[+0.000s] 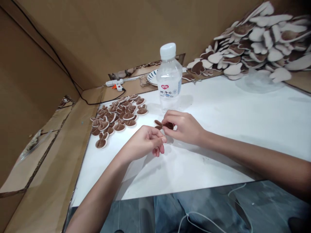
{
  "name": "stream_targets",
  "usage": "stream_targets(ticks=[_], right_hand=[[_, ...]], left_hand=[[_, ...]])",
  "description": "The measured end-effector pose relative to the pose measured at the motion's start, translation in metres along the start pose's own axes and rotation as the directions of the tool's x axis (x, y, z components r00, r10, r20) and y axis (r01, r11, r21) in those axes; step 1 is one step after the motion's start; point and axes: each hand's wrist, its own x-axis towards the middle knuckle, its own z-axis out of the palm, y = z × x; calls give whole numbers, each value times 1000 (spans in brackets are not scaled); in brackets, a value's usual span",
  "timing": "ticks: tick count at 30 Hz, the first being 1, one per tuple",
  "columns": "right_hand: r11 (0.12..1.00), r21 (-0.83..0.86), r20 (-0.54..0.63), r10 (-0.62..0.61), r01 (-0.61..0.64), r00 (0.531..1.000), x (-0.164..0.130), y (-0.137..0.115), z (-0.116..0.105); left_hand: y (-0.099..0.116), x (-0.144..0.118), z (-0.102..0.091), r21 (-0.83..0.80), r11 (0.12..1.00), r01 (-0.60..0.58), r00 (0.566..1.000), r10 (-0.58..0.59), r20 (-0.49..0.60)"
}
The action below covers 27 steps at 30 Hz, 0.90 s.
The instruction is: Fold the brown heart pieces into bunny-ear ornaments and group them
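Left of the water bottle (pixel 169 77), a glue gun (pixel 116 84) lies on the cardboard with its cord trailing away, and a cluster of brown padded pieces (pixel 116 115) sits flat on the white tabletop (pixel 243 129), likely kept within easy reach. Just in front of the bottle, the left hand (pixel 145 142) curls closed with fingertips pinched, meeting the right hand (pixel 184 127), which grips a small brown piece (pixel 160 124) above the tabletop, probably steadying it. Right of the bottle, a heap of cream and brown pieces (pixel 255 42) banks against the cardboard wall.

brown-and-cream paw pieces (pixel 116 117), white tabletop (pixel 218 129), clear bottle (pixel 169 79) with white cap
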Motion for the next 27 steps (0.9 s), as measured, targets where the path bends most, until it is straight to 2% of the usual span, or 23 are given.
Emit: stream_targets(ticks=[6,9,15,21,27], right_hand=[[991,136,-83,12,0,996,2,-1,-4],[973,230,-81,30,-11,996,3,-2,-6],[926,368,-7,92,-83,996,4,-3,-9],[873,458,59,156,-166,986,5,-3,-11],[782,569,199,170,-255,965,4,1,-12]], left_hand=[[-2,3,1,39,999,22,1000,-22,3],[-4,6,-2,44,999,30,1000,-30,2],[-10,14,-12,42,999,25,999,-24,-28],[-12,15,-12,29,999,-13,1000,14,-13],[-15,20,-14,24,998,-53,997,55,-59]])
